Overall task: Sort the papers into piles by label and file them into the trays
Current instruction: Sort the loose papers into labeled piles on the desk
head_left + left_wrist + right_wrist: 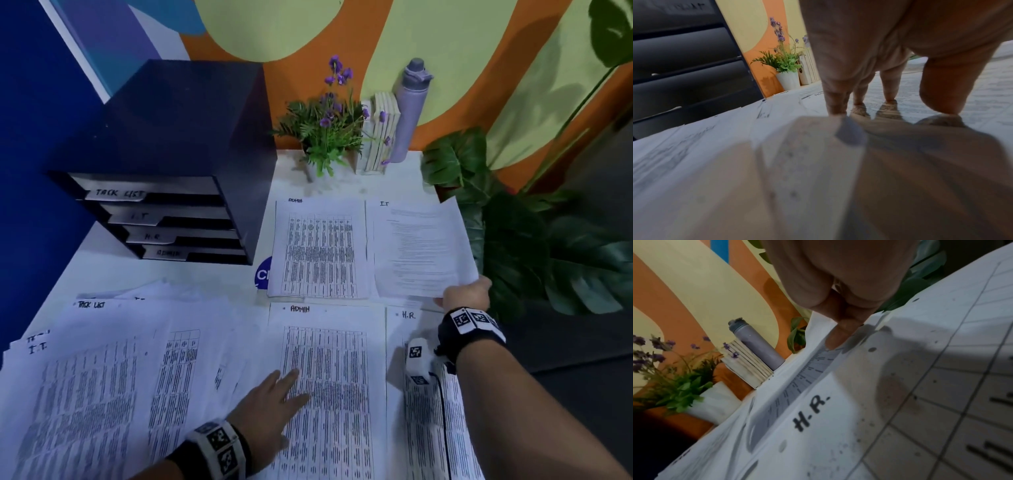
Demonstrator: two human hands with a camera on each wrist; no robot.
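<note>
At the table's far right corner, the right hand point(467, 291) pinches the near edge of the I.T. sheet point(421, 246), thumb on top — the page is tilted up off the table point(212, 274), just beyond the H.R. sheet point(428, 394). Nearer, the left hand point(270, 404) lies flat with fingers spread, fingertips point(835, 108) pressing the near ADMIN sheet point(329, 377) beside a loose heap of unsorted papers point(102, 370). Another ADMIN sheet point(320, 250) lies just left of the held page — the dark tray unit point(178, 212) stands at the far left.
</note>
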